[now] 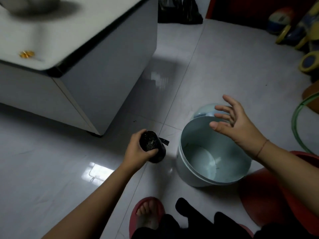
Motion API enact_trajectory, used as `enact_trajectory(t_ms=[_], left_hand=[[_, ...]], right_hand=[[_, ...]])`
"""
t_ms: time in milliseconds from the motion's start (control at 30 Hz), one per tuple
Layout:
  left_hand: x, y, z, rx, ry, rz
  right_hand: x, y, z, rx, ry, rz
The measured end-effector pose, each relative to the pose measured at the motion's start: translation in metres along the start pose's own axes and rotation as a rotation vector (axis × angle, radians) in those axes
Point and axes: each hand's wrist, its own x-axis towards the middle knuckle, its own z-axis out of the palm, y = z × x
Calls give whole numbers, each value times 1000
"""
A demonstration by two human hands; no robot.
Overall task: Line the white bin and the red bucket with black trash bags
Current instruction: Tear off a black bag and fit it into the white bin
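The white bin (191,171) stands open and unlined on the tiled floor, its pale lid (203,110) tipped back behind it. My left hand (138,150) grips a roll of black trash bags (152,145) just left of the bin, with a short loose end sticking out to the right. My right hand (236,123) hovers with fingers spread over the bin's far rim and holds nothing. The red bucket (269,200) sits at the lower right, partly hidden under my right forearm.
A white cabinet (103,69) with a dark-edged top fills the upper left. Black bags (179,11) lie against the far wall. Toys (296,31) and a green hoop (296,121) crowd the right side. My foot in a red slipper (146,216) is at the bottom.
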Motion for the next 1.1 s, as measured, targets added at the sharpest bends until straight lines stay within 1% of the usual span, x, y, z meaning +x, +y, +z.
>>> enact_trajectory(t_ms=[133, 233, 333, 433, 600, 700, 800, 867, 967, 1100], left_hand=[[12, 81, -41, -72, 9, 139], [13, 153, -57, -157, -8, 235], [3, 219, -56, -234, -25, 358], [-14, 267, -41, -226, -25, 489], [-42, 301, -13, -37, -49, 707], [-54, 306, 0, 52, -61, 817], [-58, 308, 10, 99, -90, 884], [-60, 307, 13, 66, -169, 848], [-64, 310, 17, -80, -280, 649], [-68, 315, 25, -321, -298, 379]], right_hand=[[-10, -35, -6, 14, -3, -28], [-22, -62, -11, 74, 11, -13], [-38, -84, -15, 171, 28, 67], [-54, -105, -21, 306, 16, 146], [-72, -135, -39, 473, 3, 111], [-77, -143, -46, 478, 20, 113], [-79, -140, -51, 510, 52, 116], [-80, -135, -55, 565, 89, 108], [-81, -127, -58, 582, 108, 57], [-81, -117, -59, 657, 106, -7]])
